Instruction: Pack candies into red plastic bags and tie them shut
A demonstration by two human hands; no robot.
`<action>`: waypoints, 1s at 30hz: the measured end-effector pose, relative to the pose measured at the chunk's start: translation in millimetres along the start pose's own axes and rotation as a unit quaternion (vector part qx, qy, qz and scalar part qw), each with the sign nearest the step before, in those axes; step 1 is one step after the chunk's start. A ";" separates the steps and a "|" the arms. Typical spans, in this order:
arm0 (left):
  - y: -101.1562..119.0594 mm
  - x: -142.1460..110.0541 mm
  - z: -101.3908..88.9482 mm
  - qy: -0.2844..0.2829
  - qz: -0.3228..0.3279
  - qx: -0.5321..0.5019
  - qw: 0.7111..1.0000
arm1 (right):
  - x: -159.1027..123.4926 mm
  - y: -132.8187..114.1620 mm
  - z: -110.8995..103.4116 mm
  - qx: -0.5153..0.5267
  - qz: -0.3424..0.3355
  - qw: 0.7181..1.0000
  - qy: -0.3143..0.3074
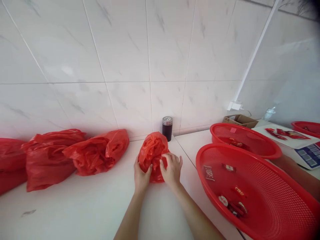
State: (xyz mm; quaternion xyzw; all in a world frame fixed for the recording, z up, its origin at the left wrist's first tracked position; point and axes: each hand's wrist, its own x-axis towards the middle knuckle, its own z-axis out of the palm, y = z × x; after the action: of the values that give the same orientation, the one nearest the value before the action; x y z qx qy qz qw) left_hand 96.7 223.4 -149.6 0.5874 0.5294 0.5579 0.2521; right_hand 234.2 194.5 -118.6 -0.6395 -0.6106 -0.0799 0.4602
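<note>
A crumpled red plastic bag (153, 146) stands on the white table in front of me, its top bunched up. My left hand (141, 176) grips its left side, the thumb pressed on the front. On the right side, my right hand (172, 169) takes hold of the film between thumb and forefinger, the other fingers raised and curled. What is inside the bag is hidden. Just behind it stands a dark cup with a silver lid (167, 128).
More red bags (97, 151) lie along the wall at left. At right, a large red basket (275, 176) holds a few wrapped pieces; a second basket (270, 151) stands behind. Beyond are a scale (306, 156), a cardboard box (241, 120) and a co-worker's arm (295, 171).
</note>
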 end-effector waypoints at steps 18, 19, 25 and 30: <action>-16.6 -26.7 3.7 -0.082 0.144 0.187 0.968 | 66.4 -37.8 -28.5 0.267 0.018 0.959 0.092; -15.0 -27.5 3.8 -0.091 0.133 0.176 0.971 | 69.0 -38.4 -37.9 0.280 0.017 0.956 0.086; 3.4 -17.5 -1.8 -0.081 0.061 0.133 0.986 | 76.5 -35.7 -59.4 0.252 0.027 0.966 -0.051; 21.4 16.3 -12.0 -0.060 0.025 0.126 0.990 | 70.2 -39.3 -72.9 0.184 -0.039 0.964 -0.187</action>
State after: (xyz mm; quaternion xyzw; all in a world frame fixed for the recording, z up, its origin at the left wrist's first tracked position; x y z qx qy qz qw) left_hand 89.9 227.9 -121.4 0.6601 0.5643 0.4566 0.1934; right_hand 251.1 187.5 -11.5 -0.5229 -0.7145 0.1372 0.4441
